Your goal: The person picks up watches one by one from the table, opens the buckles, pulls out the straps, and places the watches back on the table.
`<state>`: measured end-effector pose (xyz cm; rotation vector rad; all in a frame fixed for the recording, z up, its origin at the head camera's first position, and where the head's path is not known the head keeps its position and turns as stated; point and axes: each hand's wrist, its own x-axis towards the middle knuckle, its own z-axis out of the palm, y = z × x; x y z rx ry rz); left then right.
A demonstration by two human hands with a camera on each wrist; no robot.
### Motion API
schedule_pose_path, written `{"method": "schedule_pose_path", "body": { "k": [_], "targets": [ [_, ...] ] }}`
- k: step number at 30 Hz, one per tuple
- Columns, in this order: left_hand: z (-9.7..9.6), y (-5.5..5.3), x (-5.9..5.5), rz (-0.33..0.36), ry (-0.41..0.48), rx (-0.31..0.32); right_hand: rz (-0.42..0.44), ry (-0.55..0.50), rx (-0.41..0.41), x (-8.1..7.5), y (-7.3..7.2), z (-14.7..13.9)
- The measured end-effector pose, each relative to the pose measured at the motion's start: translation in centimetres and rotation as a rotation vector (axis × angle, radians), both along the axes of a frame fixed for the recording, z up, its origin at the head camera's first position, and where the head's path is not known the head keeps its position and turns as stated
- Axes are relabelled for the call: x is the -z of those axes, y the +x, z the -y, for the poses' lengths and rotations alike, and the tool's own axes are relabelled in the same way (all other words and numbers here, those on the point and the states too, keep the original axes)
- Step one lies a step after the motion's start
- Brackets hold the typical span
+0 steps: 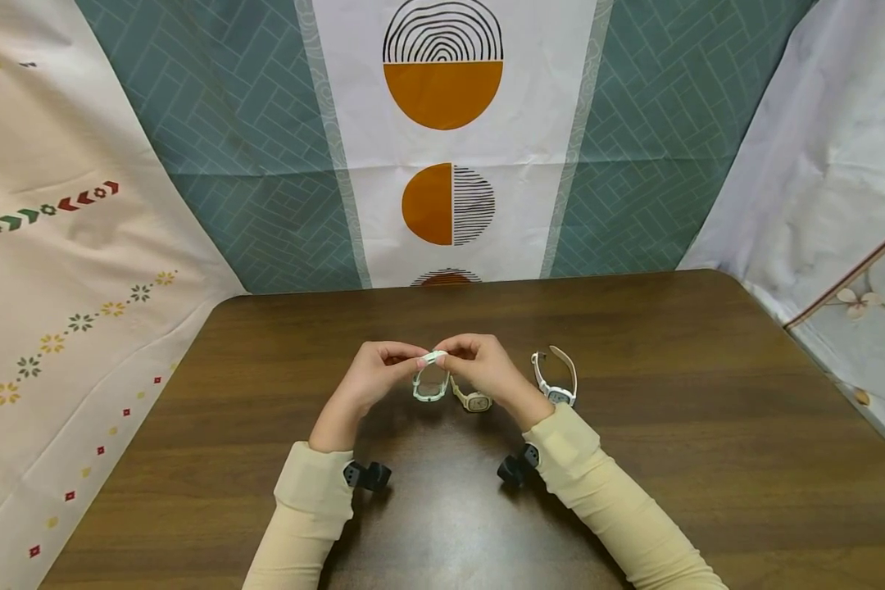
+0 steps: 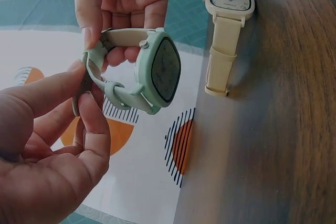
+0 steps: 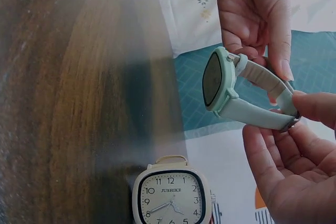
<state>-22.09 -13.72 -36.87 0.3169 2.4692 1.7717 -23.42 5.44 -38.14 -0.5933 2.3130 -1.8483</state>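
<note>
Both hands hold a mint-green wristwatch point(image 2: 164, 72) up above the table, its strap bent into a loop and its face turned away from the strap ends. With thumb and fingers, my left hand point(image 1: 372, 378) pinches the free end of the strap point(image 2: 84, 85). On the buckle side, my right hand point(image 1: 487, 369) grips the strap, its thumb and fingertips right at the metal buckle point(image 3: 290, 124). The two hands' fingertips nearly meet at the top of the loop. Close by the right hand lies a cream wristwatch point(image 1: 478, 402), face up in the right wrist view.
A white wristwatch point(image 1: 560, 397) with its strap standing up sits to the right of the right forearm. All this is on a brown wooden table point(image 1: 265, 492), with patterned cloth point(image 1: 265, 147) hanging behind it and at both sides.
</note>
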Motion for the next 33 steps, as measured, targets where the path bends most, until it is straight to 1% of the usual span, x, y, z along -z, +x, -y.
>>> {"method": "schedule_pose_path", "body": {
  "k": [3,10,16,20,24,27,31,33],
  "targets": [
    [0.0,0.1,0.0,-0.005,-0.01,0.006,0.009,0.001,-0.002,0.1,-0.1,0.0],
    [-0.1,-0.1,-0.1,-0.021,-0.025,-0.006,0.04,0.001,-0.005,0.1,-0.3,0.2],
    [-0.5,-0.3,0.2,-0.028,-0.035,0.037,0.066,0.023,-0.001,-0.3,-0.2,-0.1],
    [-0.4,-0.4,0.1,-0.009,-0.04,0.047,0.087,0.029,0.002,-0.7,-0.1,-0.2],
    [0.1,-0.2,-0.3,0.02,-0.06,0.059,0.157,-0.012,-0.03,-0.8,-0.2,-0.3],
    [0.5,-0.1,-0.4,0.031,-0.076,0.079,0.186,-0.044,-0.042,-0.7,-0.2,-0.3],
    [0.7,-0.1,-0.3,0.041,-0.089,0.106,0.178,-0.024,-0.046,-0.5,-0.3,-0.3],
    [0.7,-0.1,-0.3,0.033,-0.1,0.112,0.177,-0.007,-0.052,-0.5,-0.3,-0.3]
  ]
}}
